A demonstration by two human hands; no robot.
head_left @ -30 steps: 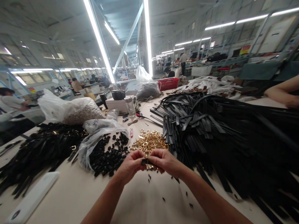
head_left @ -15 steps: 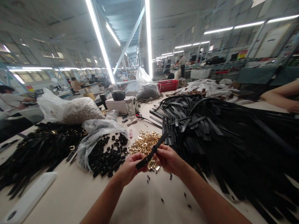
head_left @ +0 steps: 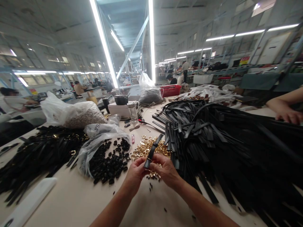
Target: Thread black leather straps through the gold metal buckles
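Note:
A black belt strap (head_left: 153, 150) is held between my two hands, its far end pointing up and away from me. My left hand (head_left: 136, 174) pinches the strap's near end from the left. From the right, the fingers of my right hand (head_left: 165, 168) close on the same end, where a small gold-coloured buckle part shows. A black loop sits around the strap farther up. Just behind the hands lies a heap of gold buckles (head_left: 145, 148). To the left, small black loops (head_left: 109, 165) spill from a clear plastic bag (head_left: 83, 157).
Long black straps (head_left: 189, 126) are piled at the right, where another person's hand (head_left: 290, 116) rests. Straps with buckles (head_left: 44, 154) lie at the left near a white plastic bar (head_left: 33, 201). A glass jar (head_left: 133, 113) and a red basket (head_left: 170, 90) stand behind.
The strap has turned to point more away from me. My right hand has shifted down and left, closer to my left hand. The other person's hand at the right has come further into view.

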